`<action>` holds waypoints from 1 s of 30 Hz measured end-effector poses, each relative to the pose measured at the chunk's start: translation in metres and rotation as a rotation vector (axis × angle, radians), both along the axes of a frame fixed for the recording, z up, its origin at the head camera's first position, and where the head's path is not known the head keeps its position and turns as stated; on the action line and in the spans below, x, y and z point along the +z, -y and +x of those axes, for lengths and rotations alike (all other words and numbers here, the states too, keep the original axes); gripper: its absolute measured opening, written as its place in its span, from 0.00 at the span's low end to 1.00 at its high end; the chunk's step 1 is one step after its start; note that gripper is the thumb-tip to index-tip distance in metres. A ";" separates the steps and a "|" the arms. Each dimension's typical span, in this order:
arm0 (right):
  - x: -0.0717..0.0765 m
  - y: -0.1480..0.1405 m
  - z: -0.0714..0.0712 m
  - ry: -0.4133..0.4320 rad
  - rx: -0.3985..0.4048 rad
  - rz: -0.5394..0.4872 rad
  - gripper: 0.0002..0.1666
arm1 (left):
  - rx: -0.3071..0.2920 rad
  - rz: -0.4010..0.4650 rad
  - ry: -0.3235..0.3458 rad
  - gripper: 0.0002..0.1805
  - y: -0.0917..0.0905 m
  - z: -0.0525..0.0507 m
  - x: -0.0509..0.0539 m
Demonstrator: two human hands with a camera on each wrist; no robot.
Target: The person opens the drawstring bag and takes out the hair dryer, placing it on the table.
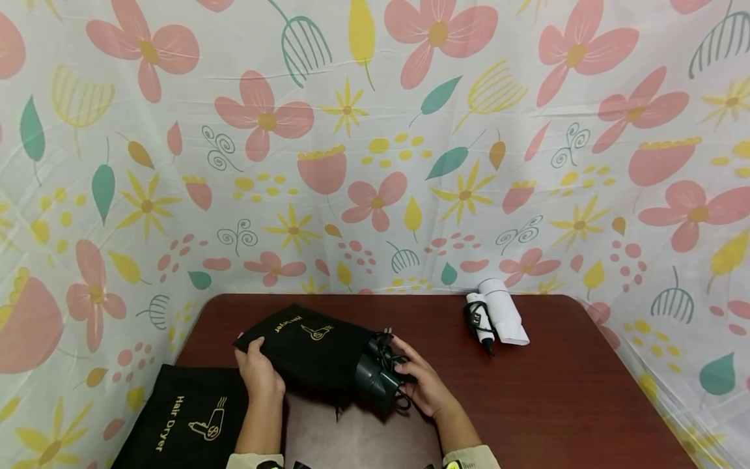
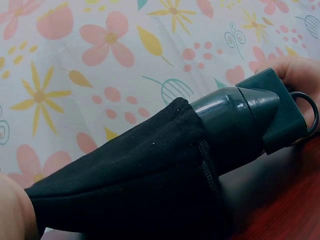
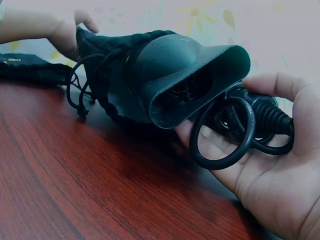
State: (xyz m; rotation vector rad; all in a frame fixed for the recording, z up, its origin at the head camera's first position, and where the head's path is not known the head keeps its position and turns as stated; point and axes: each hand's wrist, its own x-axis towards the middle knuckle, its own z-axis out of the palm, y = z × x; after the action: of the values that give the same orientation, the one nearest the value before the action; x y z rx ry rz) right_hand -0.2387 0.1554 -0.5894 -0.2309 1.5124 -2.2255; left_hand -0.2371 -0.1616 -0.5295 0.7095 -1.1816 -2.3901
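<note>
A black cloth drawstring bag (image 1: pixel 328 355) with gold "Hair Dryer" lettering is held tilted above the table. My left hand (image 1: pixel 262 378) grips its closed end by a corner. From the bag's mouth sticks out a dark green hair dryer (image 2: pixel 225 115), its flat nozzle (image 3: pixel 162 107) facing the right wrist camera; the rest of its body is hidden inside the cloth. My right hand (image 1: pixel 430 384) holds the dryer's handle end and the looped black cord (image 3: pixel 215 164), thumb above and fingers underneath. The bag's drawstring (image 3: pixel 82 107) hangs loose beside the mouth.
Another black "Hair Dryer" bag (image 1: pixel 199 407) lies flat at the front left of the dark red table (image 1: pixel 562 391). At the back right lies a white hair dryer (image 1: pixel 502 312), a black cord wound round its handle. A flower-patterned cloth (image 1: pixel 375 130) hangs behind.
</note>
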 end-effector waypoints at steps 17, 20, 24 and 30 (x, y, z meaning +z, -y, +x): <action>0.000 0.002 0.000 -0.005 -0.050 -0.010 0.44 | 0.061 -0.114 0.002 0.37 0.008 0.003 0.007; 0.000 0.002 0.000 0.005 -0.070 -0.007 0.44 | 0.044 -0.185 0.004 0.38 0.008 0.004 0.006; 0.000 0.002 -0.001 0.012 -0.087 0.004 0.43 | 0.040 -0.368 0.019 0.38 0.006 0.004 0.005; 0.001 0.004 0.000 0.027 -0.115 0.017 0.42 | 0.022 -0.614 0.062 0.35 -0.001 0.007 0.002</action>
State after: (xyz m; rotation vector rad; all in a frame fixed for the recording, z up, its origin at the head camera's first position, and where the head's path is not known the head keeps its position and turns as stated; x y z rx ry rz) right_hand -0.2384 0.1511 -0.5883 -0.1110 1.5651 -2.2936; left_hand -0.2298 -0.1604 -0.5271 0.5801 -1.7958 -1.8300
